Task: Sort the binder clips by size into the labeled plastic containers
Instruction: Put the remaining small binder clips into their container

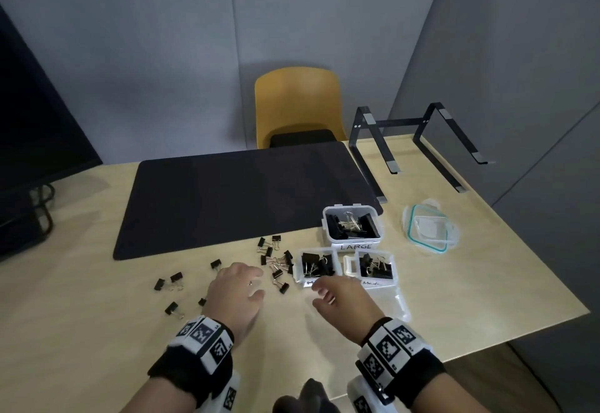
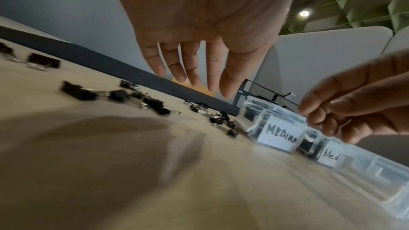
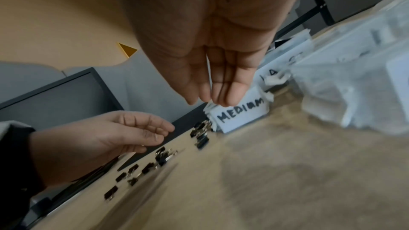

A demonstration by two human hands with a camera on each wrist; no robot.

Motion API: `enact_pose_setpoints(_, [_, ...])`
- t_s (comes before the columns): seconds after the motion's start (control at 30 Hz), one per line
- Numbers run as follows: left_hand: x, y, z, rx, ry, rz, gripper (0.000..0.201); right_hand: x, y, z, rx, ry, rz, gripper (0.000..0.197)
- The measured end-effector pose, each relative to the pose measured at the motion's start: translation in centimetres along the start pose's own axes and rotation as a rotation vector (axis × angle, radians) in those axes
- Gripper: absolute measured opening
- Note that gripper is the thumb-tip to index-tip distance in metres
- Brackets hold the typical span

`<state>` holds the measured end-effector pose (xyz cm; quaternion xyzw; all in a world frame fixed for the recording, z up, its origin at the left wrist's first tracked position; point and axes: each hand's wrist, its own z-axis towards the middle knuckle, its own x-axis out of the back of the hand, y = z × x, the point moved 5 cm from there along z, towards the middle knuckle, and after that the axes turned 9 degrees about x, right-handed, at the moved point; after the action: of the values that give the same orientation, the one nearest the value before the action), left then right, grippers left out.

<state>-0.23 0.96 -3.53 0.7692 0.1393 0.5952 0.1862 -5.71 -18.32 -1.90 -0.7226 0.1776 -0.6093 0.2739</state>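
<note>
Both hands (image 1: 237, 286) (image 1: 337, 295) hover empty (fingers relaxed, loosely spread) beside three containers (image 1: 316, 265) (image 1: 376, 266) (image 1: 352, 224).

The far box (image 1: 352, 227) reads "LARGE"; the near left box (image 2: 279, 134) reads "MEDIUM"; the near right box (image 2: 331, 158) reads "Med".

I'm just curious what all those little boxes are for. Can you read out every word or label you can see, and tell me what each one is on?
"LARGE": white label on the rear box.
"MEDIUM": white label on the near left box, last letters blurred in the left wrist view.
"Med...": label on the near right box; the rest is blurred or cut off.
Wristbands: black-and-white square code patterns, no readable words.
</note>
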Motion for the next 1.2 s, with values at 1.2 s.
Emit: enact_pose_setpoints(1.2, [-1.3, -1.5, 2.1, -0.242, -0.05, 0.247, 0.023, -6.9, -2.1, 4.3, -0.276, 0.017, -0.116, 0.025])
